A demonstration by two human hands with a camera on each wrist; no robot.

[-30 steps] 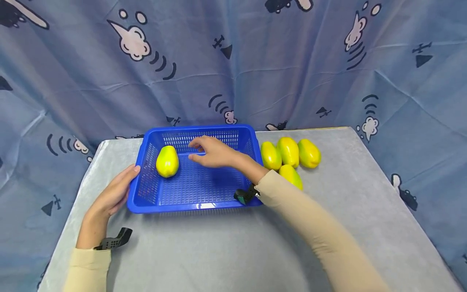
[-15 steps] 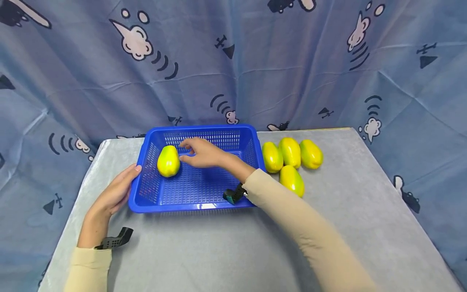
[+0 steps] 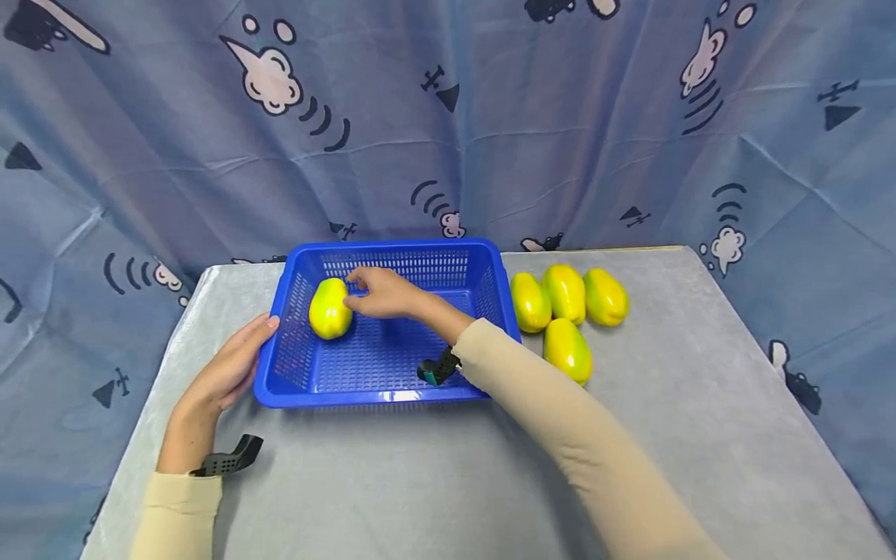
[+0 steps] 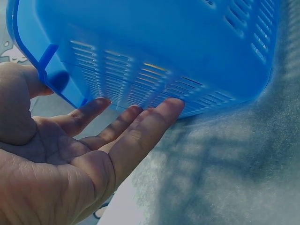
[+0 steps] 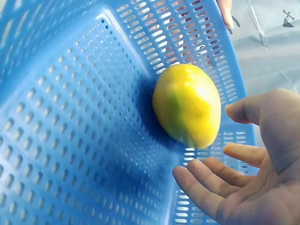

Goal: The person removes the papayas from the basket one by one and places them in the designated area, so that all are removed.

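A yellow-green papaya [image 3: 330, 309] lies at the left end inside a blue plastic basket [image 3: 392, 397] with slotted walls. My right hand [image 3: 385, 294] hovers in the basket just right of the papaya. Its fingers are spread and loosely bent, and the right wrist view shows a gap between them and the fruit [image 5: 187, 105]. At the basket's left rim, my left hand [image 3: 234, 362] has its thumb over the edge. In the left wrist view, that hand's fingers [image 4: 140, 133] lie along the outer slotted wall [image 4: 154, 84], the thumb tip partly hidden behind the rim.
Several more papayas [image 3: 564, 292] stand grouped on the grey table [image 3: 672, 389] just right of the basket; one [image 3: 568, 351] lies in front of the others. Behind the table's back edge hangs a blue patterned curtain [image 3: 392, 140].
My right hand has moved left inside the basket, closer to the papaya. My left hand stays at the rim. The whole head view has shifted slightly.
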